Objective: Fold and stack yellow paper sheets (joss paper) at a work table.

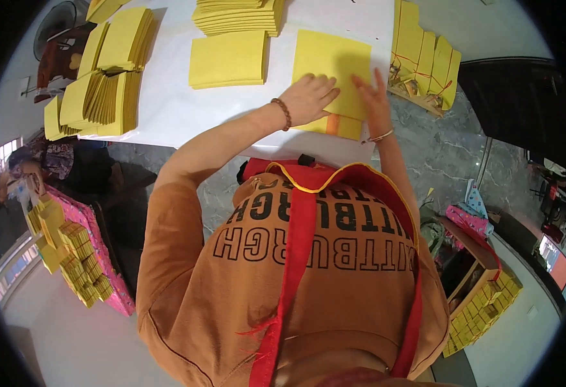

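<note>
A yellow paper sheet (325,58) lies near the table's front edge, with another yellow layer and an orange patch (333,124) showing below its near edge. My left hand (309,100) rests on the left part of the sheet, fingers stretched and slightly spread. At the sheet's right edge is my right hand (376,106), its thumb and fingers apart; whether it touches the paper is hard to tell. To the left of the sheet lies a flat stack of yellow paper (227,59). Neither hand appears to grip anything.
Folded yellow paper bundles (96,100) stand along the left of the white table (167,97). Another yellow pile (239,16) is at the back. Red-tied bundles (425,55) sit beyond the right edge. At far left, a person (31,171) is near a pink-covered table (80,213).
</note>
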A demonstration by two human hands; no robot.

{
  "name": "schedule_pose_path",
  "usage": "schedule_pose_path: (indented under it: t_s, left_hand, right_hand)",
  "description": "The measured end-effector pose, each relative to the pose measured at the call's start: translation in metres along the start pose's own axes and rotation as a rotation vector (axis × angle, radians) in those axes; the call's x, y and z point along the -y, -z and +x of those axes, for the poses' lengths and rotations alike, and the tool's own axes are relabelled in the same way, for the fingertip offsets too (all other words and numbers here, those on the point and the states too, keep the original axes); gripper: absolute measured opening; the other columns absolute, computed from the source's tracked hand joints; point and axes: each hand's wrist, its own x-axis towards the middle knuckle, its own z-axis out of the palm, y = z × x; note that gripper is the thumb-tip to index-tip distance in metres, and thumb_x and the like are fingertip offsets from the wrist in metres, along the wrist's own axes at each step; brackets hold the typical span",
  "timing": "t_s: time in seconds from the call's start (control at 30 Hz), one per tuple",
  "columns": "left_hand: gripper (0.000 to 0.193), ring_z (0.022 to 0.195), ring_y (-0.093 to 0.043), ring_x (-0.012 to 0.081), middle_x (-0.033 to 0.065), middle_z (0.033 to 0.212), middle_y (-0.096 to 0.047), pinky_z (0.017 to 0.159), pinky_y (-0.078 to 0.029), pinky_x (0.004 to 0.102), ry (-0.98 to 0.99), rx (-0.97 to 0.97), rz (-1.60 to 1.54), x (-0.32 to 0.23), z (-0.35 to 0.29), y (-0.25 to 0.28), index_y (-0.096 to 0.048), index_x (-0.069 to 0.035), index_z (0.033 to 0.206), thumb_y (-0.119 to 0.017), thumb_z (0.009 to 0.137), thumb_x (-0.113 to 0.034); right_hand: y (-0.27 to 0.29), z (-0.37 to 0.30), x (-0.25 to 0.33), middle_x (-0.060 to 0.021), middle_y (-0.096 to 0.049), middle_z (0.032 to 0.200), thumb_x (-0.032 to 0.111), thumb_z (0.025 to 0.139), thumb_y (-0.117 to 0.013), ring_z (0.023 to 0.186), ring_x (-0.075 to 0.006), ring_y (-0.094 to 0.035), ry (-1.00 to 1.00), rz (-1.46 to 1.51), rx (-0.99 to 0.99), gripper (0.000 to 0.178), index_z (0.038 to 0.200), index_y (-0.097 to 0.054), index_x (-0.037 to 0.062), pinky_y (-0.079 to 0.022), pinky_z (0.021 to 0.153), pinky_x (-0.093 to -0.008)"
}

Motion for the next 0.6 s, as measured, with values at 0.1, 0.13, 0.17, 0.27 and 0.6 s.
schedule_pose_path:
  t_s: [0.1,0.13,0.17,0.27,0.6]
  left_hand:
    - [0.047,0.095,-0.049,0.0253,0.0117,0.108,-0.053,0.075,-0.043,0.0328,0.101,-0.04,0.331,-0.026,0.01,-0.009,-0.049,0.0,0.112,-0.056,0.074,-0.027]
    - [0.046,0.085,-0.052,0.0212,0.0092,0.098,-0.056,0.066,-0.044,0.0297,0.108,-0.127,0.319,-0.028,0.017,-0.009,-0.051,-0.001,0.109,-0.058,0.069,-0.021]
    - [0.046,0.085,-0.052,0.0212,0.0092,0.098,-0.056,0.066,-0.044,0.0297,0.11,-0.128,0.326,-0.025,0.016,-0.008,-0.051,-0.001,0.109,-0.058,0.069,-0.021]
    - [0.042,0.086,-0.051,0.02,0.0072,0.102,-0.055,0.065,-0.041,0.0313,0.145,-0.057,0.086,-0.015,0.02,0.017,-0.055,-0.004,0.107,-0.057,0.069,-0.023]
    - [0.046,0.091,-0.052,0.0193,0.0035,0.099,-0.056,0.073,-0.039,0.0336,0.325,-0.254,0.38,0.088,-0.114,0.079,-0.05,-0.009,0.118,-0.056,0.073,-0.016]
  right_hand:
    - [0.014,0.004,0.006,-0.0092,-0.052,0.119,0.015,0.089,-0.05,0.112,-0.0199,-0.048,-0.185,0.615,-0.25,0.044,0.131,-0.037,0.0109,-0.038,0.09,-0.033]
    - [0.015,0.003,0.006,-0.0073,-0.057,0.112,0.011,0.089,-0.05,0.106,-0.0183,-0.053,-0.193,0.665,-0.35,0.041,0.128,-0.04,0.0109,-0.042,0.085,-0.028]
    - [0.015,0.001,0.007,-0.0073,-0.057,0.112,0.011,0.089,-0.05,0.106,-0.0183,-0.053,-0.187,0.668,-0.346,0.041,0.128,-0.04,0.0109,-0.042,0.085,-0.028]
    - [0.015,-0.009,0.013,-0.0063,-0.059,0.108,0.014,0.088,-0.052,0.1,-0.0168,-0.055,-0.287,0.529,-0.467,0.037,0.124,-0.045,0.0106,-0.043,0.081,-0.0286]
    - [0.009,-0.025,-0.006,-0.0051,-0.061,0.098,0.013,0.087,-0.054,0.089,-0.0111,-0.056,-0.323,0.421,-0.505,0.027,0.113,-0.055,0.0043,-0.044,0.075,-0.0235]
